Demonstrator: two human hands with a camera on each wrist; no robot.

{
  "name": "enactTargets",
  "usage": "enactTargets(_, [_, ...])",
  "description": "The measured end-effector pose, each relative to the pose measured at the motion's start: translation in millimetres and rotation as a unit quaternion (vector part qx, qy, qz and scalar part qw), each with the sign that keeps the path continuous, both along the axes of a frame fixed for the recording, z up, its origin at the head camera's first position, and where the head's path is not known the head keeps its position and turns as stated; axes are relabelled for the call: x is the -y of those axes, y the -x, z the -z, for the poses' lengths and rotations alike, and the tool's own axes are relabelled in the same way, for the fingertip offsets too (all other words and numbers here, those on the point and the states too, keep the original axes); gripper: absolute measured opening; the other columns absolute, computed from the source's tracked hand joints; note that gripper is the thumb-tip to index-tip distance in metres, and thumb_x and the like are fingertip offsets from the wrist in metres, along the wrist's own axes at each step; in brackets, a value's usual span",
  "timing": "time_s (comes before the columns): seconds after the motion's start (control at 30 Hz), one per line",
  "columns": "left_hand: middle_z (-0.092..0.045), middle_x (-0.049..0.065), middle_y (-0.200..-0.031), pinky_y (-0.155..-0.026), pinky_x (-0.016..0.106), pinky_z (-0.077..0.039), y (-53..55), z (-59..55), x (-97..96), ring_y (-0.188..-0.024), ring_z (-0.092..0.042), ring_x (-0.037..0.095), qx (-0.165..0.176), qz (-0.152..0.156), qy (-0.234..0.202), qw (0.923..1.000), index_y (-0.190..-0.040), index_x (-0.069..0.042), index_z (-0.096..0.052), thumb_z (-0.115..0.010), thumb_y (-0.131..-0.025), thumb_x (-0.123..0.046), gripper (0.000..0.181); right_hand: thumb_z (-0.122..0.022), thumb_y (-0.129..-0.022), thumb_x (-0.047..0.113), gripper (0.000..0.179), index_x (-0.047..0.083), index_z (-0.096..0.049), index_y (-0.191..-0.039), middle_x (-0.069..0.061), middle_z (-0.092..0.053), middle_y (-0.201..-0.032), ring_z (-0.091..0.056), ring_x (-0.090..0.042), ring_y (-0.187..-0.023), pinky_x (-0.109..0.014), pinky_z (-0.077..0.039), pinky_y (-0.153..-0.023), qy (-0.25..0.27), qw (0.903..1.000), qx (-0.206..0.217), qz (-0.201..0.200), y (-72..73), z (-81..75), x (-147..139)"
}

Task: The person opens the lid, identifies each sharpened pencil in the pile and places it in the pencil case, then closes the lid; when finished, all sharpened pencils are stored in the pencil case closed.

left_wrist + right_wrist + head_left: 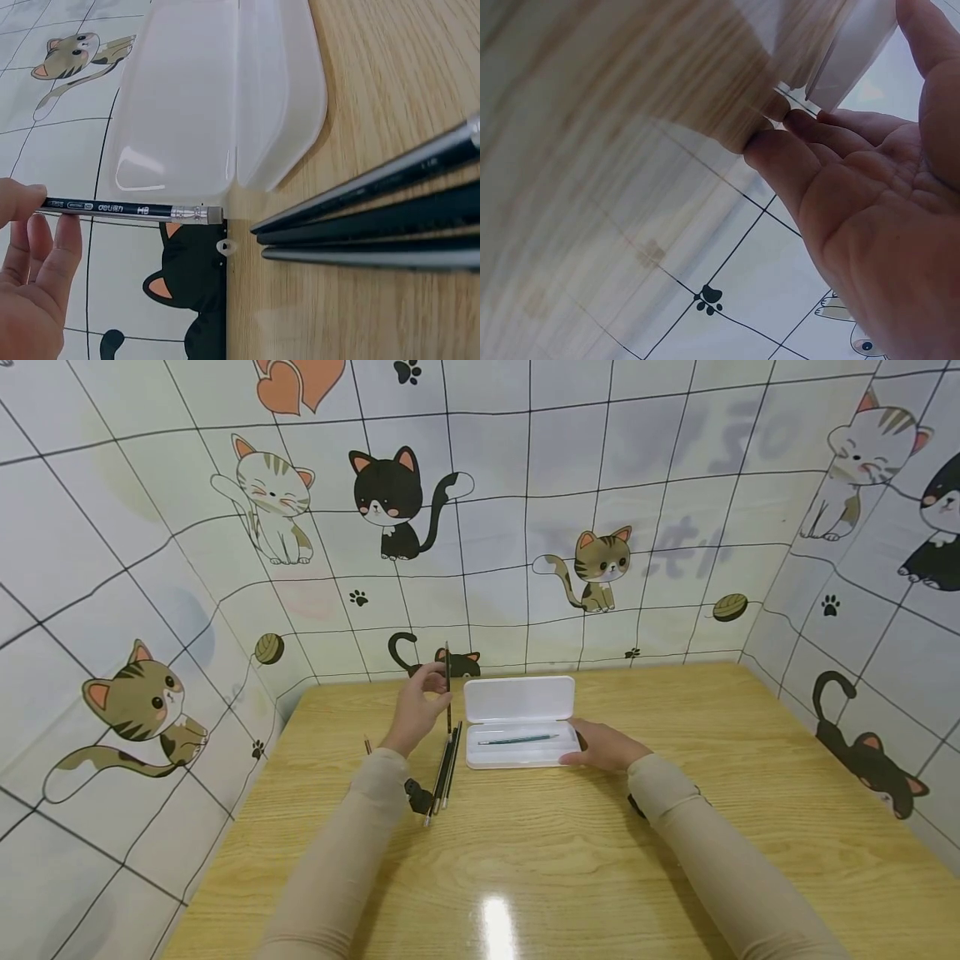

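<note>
My left hand (418,706) pinches a dark pencil (127,208) between thumb and fingers. The pencil stands upright, its eraser end downward, just left of a white pencil case (519,700). That case lies open with its lid tilted back, and one teal pencil (517,740) rests inside. My right hand (606,746) holds the case's right end, thumb at the front corner; in the right wrist view its fingertips reach the wooden table beside the white case wall (847,60). Several dark pencils (446,772) lie together on the table below the left hand.
A wood-grain table (570,852) carries everything. Behind it and at both sides hangs a white gridded sheet (495,527) with cartoon cats. Left of the left wrist, the tip of another pencil (367,744) shows. A small black object (417,796) sits by the left cuff.
</note>
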State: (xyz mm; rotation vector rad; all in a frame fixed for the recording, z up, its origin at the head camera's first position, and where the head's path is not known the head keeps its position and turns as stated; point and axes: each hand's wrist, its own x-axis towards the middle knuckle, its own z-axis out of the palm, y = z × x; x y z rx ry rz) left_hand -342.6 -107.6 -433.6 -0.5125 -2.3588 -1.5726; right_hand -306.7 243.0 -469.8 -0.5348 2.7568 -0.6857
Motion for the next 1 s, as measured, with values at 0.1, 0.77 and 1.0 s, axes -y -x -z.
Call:
enactTargets(0.1, [-0.063, 0.012, -0.11, -0.091, 0.05, -0.051, 1.5, 2.0, -6.2, -0.104, -0.061, 0.028, -0.013, 0.003, -0.005, 0.9999, -0.136, -0.007, -0.057, -0.07, -0.092, 0.002, 0.047, -0.069, -0.097, 0.039, 0.09, -0.01, -0.022, -0.156, -0.029, -0.029, -0.16, -0.028, -0.045, -0.147, -0.057, -0.025, -0.118, 0.001, 1.0, -0.001, 0.001, -0.1, 0.2, -0.6])
enactTargets(0.77, [-0.065, 0.014, -0.109, -0.082, 0.038, -0.057, 2.9, 9.4, -35.2, -0.1, -0.064, 0.026, -0.033, 0.01, 0.002, 0.9994, -0.132, -0.003, -0.061, -0.073, -0.091, 0.003, 0.044, -0.07, -0.096, 0.04, 0.09, -0.008, -0.024, -0.157, -0.028, -0.031, -0.159, -0.029, -0.044, -0.147, -0.057, -0.025, -0.118, 0.007, 0.9999, -0.006, -0.011, 3.2, 2.8, -2.2])
enactTargets(1.0, [-0.066, 0.015, -0.108, -0.083, 0.036, -0.056, 3.7, 11.0, -41.5, -0.099, -0.064, 0.027, -0.037, 0.004, 0.012, 0.9992, -0.131, -0.003, -0.061, -0.073, -0.09, 0.004, 0.043, -0.071, -0.096, 0.04, 0.09, -0.007, -0.023, -0.157, -0.027, -0.03, -0.16, -0.029, -0.044, -0.147, -0.057, -0.025, -0.118, 0.007, 1.0, 0.0, -0.007, 2.8, 2.2, -3.1])
